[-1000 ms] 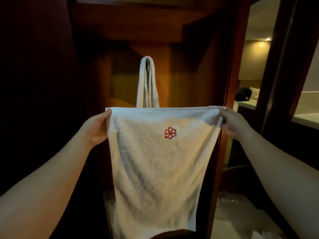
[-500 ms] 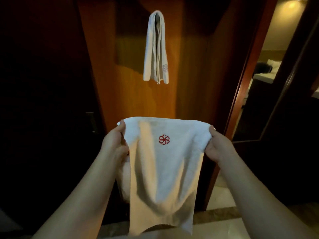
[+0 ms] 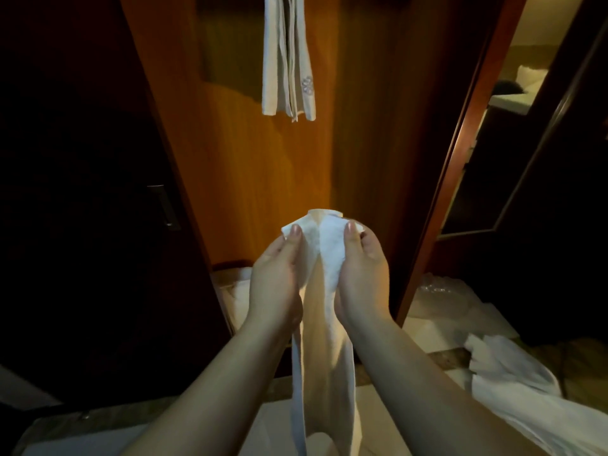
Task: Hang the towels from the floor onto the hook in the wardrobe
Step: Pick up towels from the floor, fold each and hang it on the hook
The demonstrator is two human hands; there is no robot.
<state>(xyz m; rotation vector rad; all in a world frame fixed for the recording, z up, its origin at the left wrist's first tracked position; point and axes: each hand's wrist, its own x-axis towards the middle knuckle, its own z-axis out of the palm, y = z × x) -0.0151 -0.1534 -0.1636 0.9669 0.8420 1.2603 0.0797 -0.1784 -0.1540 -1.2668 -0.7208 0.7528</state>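
I hold a white towel (image 3: 324,340) folded lengthwise in front of me; it hangs down between my forearms. My left hand (image 3: 274,278) and my right hand (image 3: 360,274) grip its top edge side by side, thumbs pressed on the cloth. Another white towel (image 3: 288,60) hangs folded high on the wooden back wall of the wardrobe (image 3: 246,166); the hook itself is out of view above the frame. More white towels (image 3: 513,386) lie crumpled on the floor at the right.
A dark wardrobe door (image 3: 98,209) with a metal handle (image 3: 164,205) stands at the left. A reddish door frame (image 3: 454,159) and a mirror lie at the right. White cloth (image 3: 237,291) sits at the wardrobe's bottom. Pale floor tiles run below.
My hands have come together, folding the spread towel in half lengthwise. The red emblem is now hidden. The view has tilted down, so the hung towel sits higher in frame.
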